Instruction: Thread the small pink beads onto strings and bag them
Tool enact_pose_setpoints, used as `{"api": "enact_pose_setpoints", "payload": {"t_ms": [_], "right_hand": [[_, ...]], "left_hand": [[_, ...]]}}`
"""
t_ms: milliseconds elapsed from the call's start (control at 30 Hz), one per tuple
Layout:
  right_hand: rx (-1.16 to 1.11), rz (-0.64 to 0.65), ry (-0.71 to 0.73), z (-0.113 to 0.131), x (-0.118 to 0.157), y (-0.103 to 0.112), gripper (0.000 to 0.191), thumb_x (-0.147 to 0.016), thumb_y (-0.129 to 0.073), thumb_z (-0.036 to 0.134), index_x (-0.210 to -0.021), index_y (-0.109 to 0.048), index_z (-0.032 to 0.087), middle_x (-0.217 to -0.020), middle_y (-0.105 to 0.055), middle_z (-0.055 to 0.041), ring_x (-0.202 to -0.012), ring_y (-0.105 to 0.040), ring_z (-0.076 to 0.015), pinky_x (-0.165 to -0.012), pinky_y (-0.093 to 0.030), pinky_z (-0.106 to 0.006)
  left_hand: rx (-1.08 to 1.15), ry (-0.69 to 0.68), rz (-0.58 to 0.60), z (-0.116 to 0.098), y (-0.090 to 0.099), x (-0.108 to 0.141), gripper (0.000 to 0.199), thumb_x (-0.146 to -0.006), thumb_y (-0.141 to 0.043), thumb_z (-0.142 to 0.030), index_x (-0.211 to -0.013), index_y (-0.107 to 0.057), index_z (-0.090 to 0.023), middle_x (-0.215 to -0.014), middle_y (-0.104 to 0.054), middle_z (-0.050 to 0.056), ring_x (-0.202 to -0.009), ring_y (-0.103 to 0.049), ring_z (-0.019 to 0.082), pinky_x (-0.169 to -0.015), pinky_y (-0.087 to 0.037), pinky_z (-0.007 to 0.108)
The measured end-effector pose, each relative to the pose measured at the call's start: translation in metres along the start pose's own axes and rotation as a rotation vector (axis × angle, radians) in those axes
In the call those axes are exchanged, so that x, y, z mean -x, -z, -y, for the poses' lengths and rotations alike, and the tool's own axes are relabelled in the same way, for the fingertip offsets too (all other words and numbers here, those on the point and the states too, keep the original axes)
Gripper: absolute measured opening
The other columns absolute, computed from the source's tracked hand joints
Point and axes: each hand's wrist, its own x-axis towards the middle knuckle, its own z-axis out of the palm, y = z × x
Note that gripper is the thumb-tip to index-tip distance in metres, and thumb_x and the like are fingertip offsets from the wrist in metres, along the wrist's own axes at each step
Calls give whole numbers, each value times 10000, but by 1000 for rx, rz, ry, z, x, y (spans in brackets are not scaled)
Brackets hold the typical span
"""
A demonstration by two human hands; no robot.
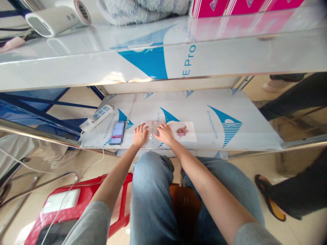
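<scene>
On the low shelf in front of my knees lies a thin clear plastic piece point(152, 126), perhaps a bag; its outline is hard to make out. My left hand point(140, 135) rests at its left side, fingers apart and slightly bent. From the right, my right hand point(165, 133) has its fingers curled over the plastic, thumb and forefinger at its edge. Just right of that hand, a white sheet point(191, 127) lies flat, with a small cluster of pink dried flowers point(182, 131) on it. A phone point(117, 132) with a blurred-out screen lies left of my left hand.
A power strip point(98, 117) with a white cable sits at the shelf's left end. Overhead, an upper shelf point(89, 69) carries a white device point(55, 20), a grey towel point(143, 12) and pink boxes point(245, 7). A red stool point(87, 189) stands lower left. Another person's leg point(298, 187) is at right.
</scene>
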Motion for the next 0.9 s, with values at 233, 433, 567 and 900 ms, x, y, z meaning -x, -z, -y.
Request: {"api": "enact_pose_setpoints", "payload": {"t_ms": [233, 433, 567, 900], "right_hand": [[89, 123, 184, -2, 8, 2, 197, -803, -533, 239, -914, -673, 156, -1037, -590, -120, -1063, -438, -246, -900, -331, -363], [55, 124, 156, -4, 8, 6, 238, -850, -447, 173, -872, -684, 161, -952, -635, -117, -1031, -465, -237, -895, -332, -359], [-165, -35, 5, -7, 1, 23, 243, -868, -436, 226, -856, -673, 172, -928, -650, -104, -993, -503, -216, -899, -331, -343], [-1332, -213, -605, -39, -16, 114, 129, -647, -528, 290, -695, -579, 181, -668, -642, 0, -678, -590, -146, -580, -397, -225]], "left_hand": [[65, -11, 110, 13, -15, -2, 399, -803, -484, -355, -1177, -543, -227, -1379, -402, 152, -1304, -299, 310, -1050, -162, 495], [39, 7, 140, 9, -10, -5, 420, -798, -508, -345, -1199, -529, -223, -1381, -397, 153, -1291, -310, 316, -1051, -159, 506], [131, -6, 40, -4, 8, -11, 407, -802, -512, -372, -1179, -544, -223, -1342, -434, 146, -1237, -370, 313, -1044, -193, 472], [945, 379, 375, -79, 47, -65, 536, -763, -454, -626, -949, -619, -151, -929, -655, 105, -829, -607, 189, -745, -438, 296]]}}
